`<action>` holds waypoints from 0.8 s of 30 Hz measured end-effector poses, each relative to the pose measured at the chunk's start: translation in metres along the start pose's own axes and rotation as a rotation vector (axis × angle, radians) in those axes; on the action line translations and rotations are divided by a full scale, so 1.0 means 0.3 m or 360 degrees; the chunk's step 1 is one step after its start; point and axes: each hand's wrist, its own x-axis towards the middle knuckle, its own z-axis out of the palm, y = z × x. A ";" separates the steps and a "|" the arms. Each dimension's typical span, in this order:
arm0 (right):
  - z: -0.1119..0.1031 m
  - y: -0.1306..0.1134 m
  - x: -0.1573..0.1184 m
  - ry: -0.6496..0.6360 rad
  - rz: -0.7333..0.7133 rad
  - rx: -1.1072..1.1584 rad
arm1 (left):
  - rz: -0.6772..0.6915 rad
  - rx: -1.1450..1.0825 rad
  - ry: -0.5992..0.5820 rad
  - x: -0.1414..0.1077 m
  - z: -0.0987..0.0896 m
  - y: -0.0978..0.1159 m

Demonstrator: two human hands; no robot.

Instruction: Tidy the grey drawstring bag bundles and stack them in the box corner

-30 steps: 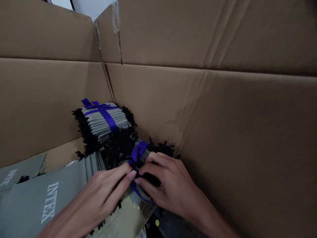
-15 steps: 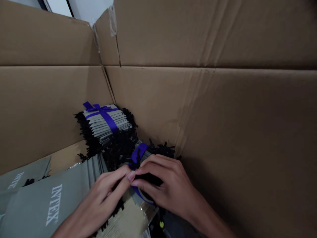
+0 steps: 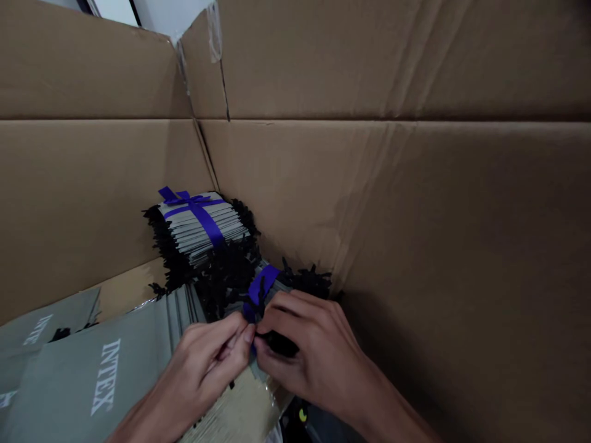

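Your left hand and right hand are closed in a tight pinch on the purple strap of a bundle of grey fringed sheets. The bundle lies just ahead of your hands, mostly under the right, its long side running toward the corner of the cardboard box. A second strapped bundle sits just beyond.

Left hand and right hand angle inward — fingers curled, tips nearly touching.
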 end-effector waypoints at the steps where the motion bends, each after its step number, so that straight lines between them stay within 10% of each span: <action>1: -0.001 -0.001 0.001 -0.0009 0.0010 -0.0004 | -0.0053 -0.0031 0.0010 -0.005 0.005 -0.002; 24: 0.007 0.022 -0.018 0.0007 0.0061 0.0078 | -0.0379 -0.0173 -0.0229 -0.001 -0.050 0.016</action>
